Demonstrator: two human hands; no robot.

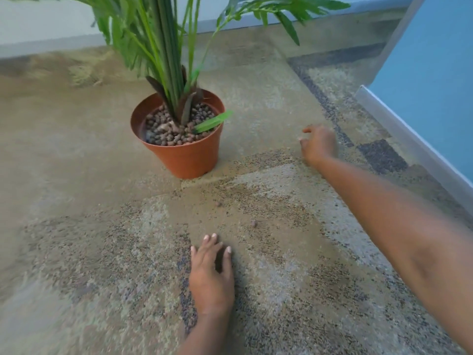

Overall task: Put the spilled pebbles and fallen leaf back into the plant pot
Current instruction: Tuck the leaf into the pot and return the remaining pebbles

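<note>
While the left hand rests flat on the carpet, fingers spread and holding nothing, the right hand hangs right of the pot, fingers loose and apart, nothing seen in it. A loose leaf lies across the pot's rim. Two stray pebbles lie on the carpet between pot and left hand. Step looks like pebble pickup; next calls for a fine pinch on each.

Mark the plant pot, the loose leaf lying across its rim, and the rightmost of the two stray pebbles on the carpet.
plant pot (186,160), head view, orange front wall.
loose leaf (212,122), head view, middle of the blade.
stray pebble (254,223), head view, its centre.
</note>
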